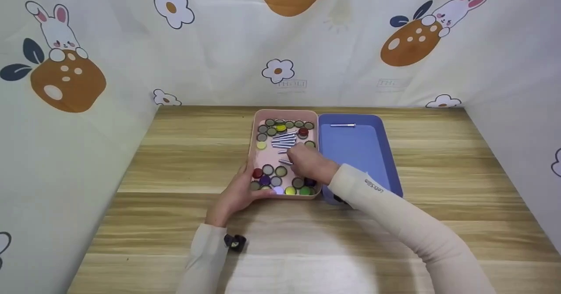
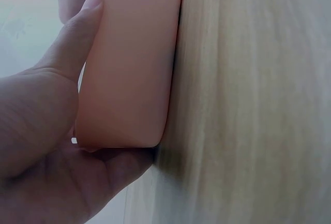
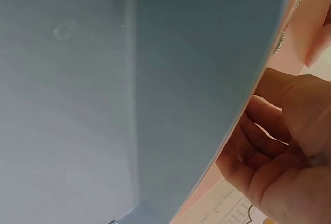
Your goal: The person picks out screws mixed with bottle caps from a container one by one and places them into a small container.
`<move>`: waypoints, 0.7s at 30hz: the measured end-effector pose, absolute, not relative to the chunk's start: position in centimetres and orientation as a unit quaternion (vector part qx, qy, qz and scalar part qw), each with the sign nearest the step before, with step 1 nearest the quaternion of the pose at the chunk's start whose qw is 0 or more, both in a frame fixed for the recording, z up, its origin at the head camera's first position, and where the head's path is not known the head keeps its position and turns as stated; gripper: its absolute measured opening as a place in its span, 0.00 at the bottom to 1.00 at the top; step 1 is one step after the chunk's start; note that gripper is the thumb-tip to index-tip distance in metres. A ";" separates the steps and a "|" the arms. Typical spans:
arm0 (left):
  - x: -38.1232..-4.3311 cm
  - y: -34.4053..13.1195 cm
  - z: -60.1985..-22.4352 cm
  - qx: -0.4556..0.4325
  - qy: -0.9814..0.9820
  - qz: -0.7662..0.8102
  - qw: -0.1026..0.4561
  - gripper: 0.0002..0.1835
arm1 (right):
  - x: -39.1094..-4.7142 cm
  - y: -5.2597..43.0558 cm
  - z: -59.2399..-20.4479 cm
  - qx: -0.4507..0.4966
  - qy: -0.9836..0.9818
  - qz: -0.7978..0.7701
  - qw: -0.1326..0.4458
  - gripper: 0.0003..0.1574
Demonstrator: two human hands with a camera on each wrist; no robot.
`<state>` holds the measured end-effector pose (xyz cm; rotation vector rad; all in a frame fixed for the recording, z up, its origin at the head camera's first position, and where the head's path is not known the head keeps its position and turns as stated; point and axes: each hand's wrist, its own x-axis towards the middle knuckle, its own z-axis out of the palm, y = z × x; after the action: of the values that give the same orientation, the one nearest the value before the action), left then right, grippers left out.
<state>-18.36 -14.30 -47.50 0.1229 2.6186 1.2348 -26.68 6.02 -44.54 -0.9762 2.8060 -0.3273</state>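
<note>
My left hand (image 1: 236, 193) grips the near left corner of a pink tray (image 1: 286, 196), thumb along the near rim and fingers along the left side. In the left wrist view the tray's pink wall (image 2: 124, 69) sits between thumb and fingers. My right hand (image 1: 309, 160) reaches down inside the pink tray, its fingers curled among silver bolts (image 1: 284, 140). Two bolt ends (image 1: 284, 161) show beside its fingertips. The fingertips are hidden, and I cannot tell whether they pinch a bolt. Bottle caps (image 1: 271, 131) of several colours lie at the tray's far and near ends.
A blue tray (image 1: 390, 154) stands against the pink tray's right side, with one silver bolt (image 1: 342, 125) lying near its far end. My right forearm crosses its near part. Both trays rest on a wooden table (image 1: 188, 154) before a patterned cloth wall (image 1: 219, 44).
</note>
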 end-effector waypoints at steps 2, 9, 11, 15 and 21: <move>-18.3 -14.3 -47.5 0.040 0.897 0.422 0.127 0.67 | -26.8 6.1 -44.6 -0.325 0.936 -0.114 0.074 0.08; -18.3 -14.4 -47.5 0.039 0.898 0.419 0.125 0.67 | -27.0 6.4 -44.6 -0.321 0.932 -0.152 0.071 0.02; -18.3 -14.4 -47.5 0.039 0.898 0.422 0.123 0.67 | -27.1 6.5 -44.5 -0.325 0.929 -0.163 0.063 0.02; -18.3 -14.4 -47.6 0.038 0.895 0.429 0.120 0.68 | -27.2 6.7 -44.4 -0.329 0.925 -0.183 0.058 0.03; -18.3 -14.3 -47.6 0.042 0.896 0.426 0.119 0.68 | -27.3 6.8 -44.0 -0.296 0.926 -0.224 0.071 0.05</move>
<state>-18.33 -14.32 -47.60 0.1239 2.6196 1.2444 -27.34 6.80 -44.04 -0.8901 2.7840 -0.6745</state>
